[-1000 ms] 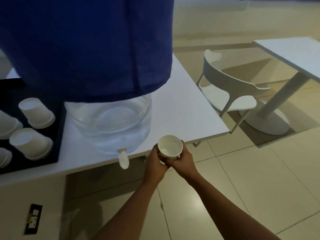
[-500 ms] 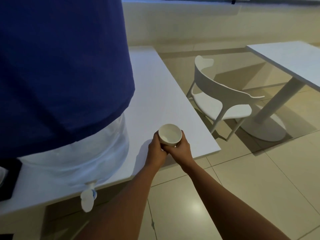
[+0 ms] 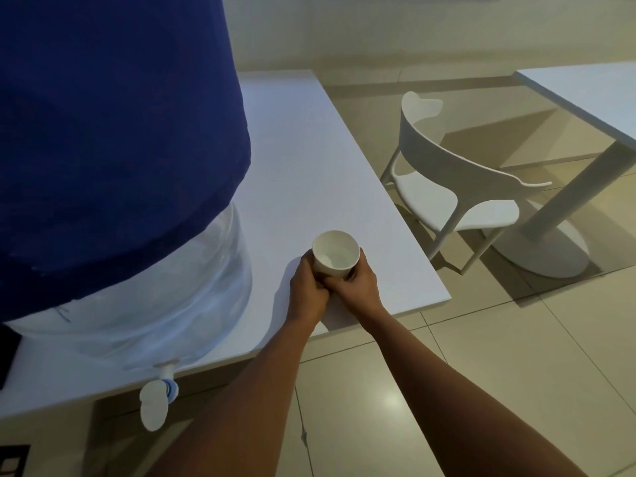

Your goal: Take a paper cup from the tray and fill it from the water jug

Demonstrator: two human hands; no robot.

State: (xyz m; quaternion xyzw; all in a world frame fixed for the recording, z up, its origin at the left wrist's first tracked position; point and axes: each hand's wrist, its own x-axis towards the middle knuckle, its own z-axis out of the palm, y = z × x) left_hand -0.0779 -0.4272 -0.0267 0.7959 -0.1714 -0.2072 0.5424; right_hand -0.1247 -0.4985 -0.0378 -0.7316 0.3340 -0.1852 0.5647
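Observation:
A white paper cup stands upright over the white table, near its front right corner, with water showing inside. My left hand wraps its left side and my right hand its right side, fingers meeting under the rim. To the left stands the big clear water jug under a dark blue cloth cover. Its white tap hangs over the table's front edge, well left of the cup. The tray of cups is out of view.
A white chair stands on the tiled floor right of the table. A second white table on a round pedestal base is at the far right. A wall socket shows at the bottom left.
Both hands carried the cup up from below the table edge, near the tap, to a spot over the tabletop on the right. The view swung right, and the tray left the frame.

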